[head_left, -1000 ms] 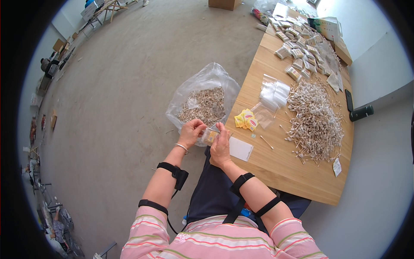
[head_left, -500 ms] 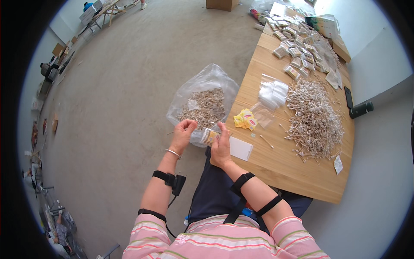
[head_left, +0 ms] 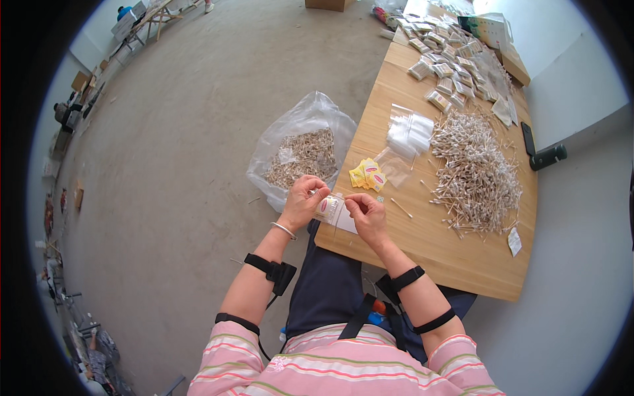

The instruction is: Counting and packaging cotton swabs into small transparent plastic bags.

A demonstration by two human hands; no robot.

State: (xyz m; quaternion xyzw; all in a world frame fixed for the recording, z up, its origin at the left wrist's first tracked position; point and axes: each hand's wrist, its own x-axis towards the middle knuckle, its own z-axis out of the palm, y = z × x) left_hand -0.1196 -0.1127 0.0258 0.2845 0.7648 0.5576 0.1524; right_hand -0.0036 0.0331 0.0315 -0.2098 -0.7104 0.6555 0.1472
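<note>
At the table's near left corner, a small clear plastic bag (head_left: pixel 325 208) holds cotton swabs and a yellow label card. My left hand (head_left: pixel 305 202) pinches the bag's far left edge between thumb and fingers. My right hand (head_left: pixel 368 215) is closed in a pinch at the bag's right edge, its fingertips level with the left ones. Beneath the bag and partly covered by it lies a white card (head_left: pixel 347 223). Yellow label cards (head_left: pixel 367 174) lie in a small stack just beyond my hands, beside a flat empty clear bag (head_left: pixel 395 167).
Loose cotton swabs (head_left: pixel 474 175) form a large heap on the wooden table (head_left: pixel 436 254). Stacked clear bags (head_left: pixel 409 132) lie left of it; filled packs (head_left: pixel 456 66) cover the far end. A big plastic sack (head_left: pixel 300 155) of swabs stands on the floor. A dark bottle (head_left: pixel 548 157) is by the wall.
My left hand has moved right and taken the bag's edge. My right hand has let go its flat hold on the pack and shifted right into a pinch. The view has shifted slightly.
</note>
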